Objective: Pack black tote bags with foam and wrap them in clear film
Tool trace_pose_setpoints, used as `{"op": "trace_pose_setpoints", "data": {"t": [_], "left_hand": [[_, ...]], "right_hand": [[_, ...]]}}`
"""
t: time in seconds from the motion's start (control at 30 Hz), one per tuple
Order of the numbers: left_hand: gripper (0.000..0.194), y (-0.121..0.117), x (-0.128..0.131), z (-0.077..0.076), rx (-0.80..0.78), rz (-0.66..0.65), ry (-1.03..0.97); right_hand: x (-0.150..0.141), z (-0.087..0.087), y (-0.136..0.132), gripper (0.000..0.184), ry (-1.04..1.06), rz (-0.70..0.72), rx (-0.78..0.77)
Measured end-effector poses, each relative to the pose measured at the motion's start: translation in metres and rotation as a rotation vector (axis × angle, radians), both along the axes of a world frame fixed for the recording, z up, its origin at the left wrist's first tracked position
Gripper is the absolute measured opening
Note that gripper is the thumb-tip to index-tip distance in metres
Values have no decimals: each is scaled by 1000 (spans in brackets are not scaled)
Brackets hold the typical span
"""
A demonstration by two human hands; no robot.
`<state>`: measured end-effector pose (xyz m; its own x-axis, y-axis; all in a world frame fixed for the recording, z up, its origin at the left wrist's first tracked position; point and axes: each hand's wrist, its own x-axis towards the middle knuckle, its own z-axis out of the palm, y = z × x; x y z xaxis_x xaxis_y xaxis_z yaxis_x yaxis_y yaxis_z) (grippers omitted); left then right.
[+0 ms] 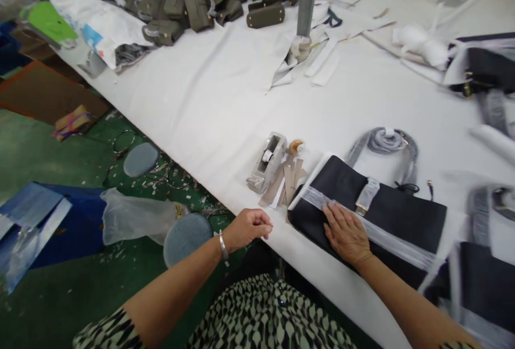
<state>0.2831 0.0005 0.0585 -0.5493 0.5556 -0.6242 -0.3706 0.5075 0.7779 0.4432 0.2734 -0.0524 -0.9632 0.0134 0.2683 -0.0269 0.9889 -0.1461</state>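
Observation:
A black handbag [402,204] lies flat on the white-covered table, a clear plastic strip running across its front. My right hand [348,231] rests on the bag and that strip, palm down with fingers stretched. The handle and a rolled strap [388,140], both wrapped in plastic, extend beyond the bag's far edge. My left hand [249,228] hovers at the table's near edge, left of the bag, its fingers curled with thumb and fingertips together. Whatever may be in that pinch is too small to make out. A tape dispenser [265,164] stands beyond it, beside brown and white strips [284,185].
A tape roll [296,147] sits by the dispenser. Another black bag [486,279] lies at the right. Olive bags [193,3] are heaped at the far side, and a metal post [307,0] rises from the table. Stools [187,239] stand on the littered green floor.

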Motion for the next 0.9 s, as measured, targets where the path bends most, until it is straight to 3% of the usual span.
{"op": "trace_pose_setpoints", "data": {"t": [0.1, 0.27, 0.43, 0.63, 0.73, 0.83, 0.9], "left_hand": [[21, 53, 11, 11, 208, -106, -14], [11, 131, 1, 7, 114, -388, 151], [7, 167, -13, 2, -64, -690, 365], [7, 197, -26, -2, -62, -851, 265], [18, 201, -33, -2, 68, -838, 87], [28, 199, -39, -2, 229, -664, -55], [30, 198, -42, -5, 251, -577, -60]], "right_hand": [[1, 0, 3, 64, 8, 15, 13], [2, 1, 4, 55, 22, 34, 26], [4, 2, 9, 56, -8, 78, -15], [6, 2, 12, 61, 0, 86, -65], [6, 3, 12, 60, 10, 99, -80], [6, 4, 12, 57, -1, 132, -74], [6, 5, 11, 54, -16, 137, -66]]}}
